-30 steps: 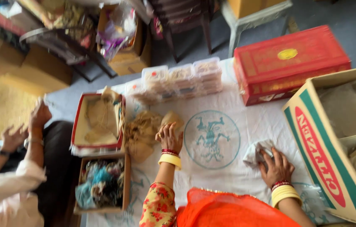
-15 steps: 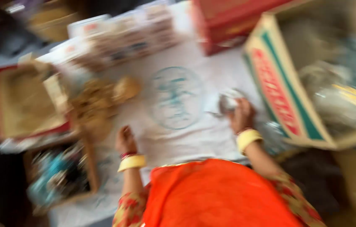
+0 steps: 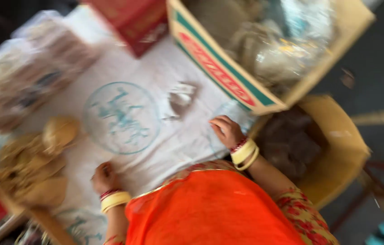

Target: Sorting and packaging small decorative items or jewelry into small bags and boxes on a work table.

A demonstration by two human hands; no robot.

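Left hand: the left hand (image 3: 105, 178) rests on the white cloth (image 3: 169, 149) near the lower left of the view, fingers (image 3: 105, 170) curled loosely inward; the blur hides whether they hold anything, so I cannot tell.
Right hand: the right hand (image 3: 226, 130) lies on the cloth at its right edge, fingers (image 3: 217, 123) bent and pointing left, closed on nothing that shows.
Wrists: both carry yellow bangles (image 3: 243, 153) with thin red ones beside them.
Nearest thing: a small crumpled silvery wrapper (image 3: 180, 97) lies on the cloth up and left of the right hand, near but apart from it.
Cloth: it covers the tabletop and bears a round blue-green printed emblem (image 3: 121, 117) between the two hands.
Right side: a large open cardboard box (image 3: 228, 77) with a red and green striped wall stands just above the right hand, its corner overhanging the cloth; clear plastic bags (image 3: 273, 50) fill it.
Beyond the box: a yellow chair seat (image 3: 337, 136) sits beside the right forearm, with a dark bundle on it.
Top: a red box (image 3: 133, 20) stands at the far edge, touching the cardboard box.
Left side: a heap of tan, straw-coloured pieces (image 3: 33, 159) lies just left of the left hand; blurred clear packets (image 3: 33, 63) lie farther up.
Foreground: orange cloth of the person's garment (image 3: 210, 208) hides the near edge of the tabletop.
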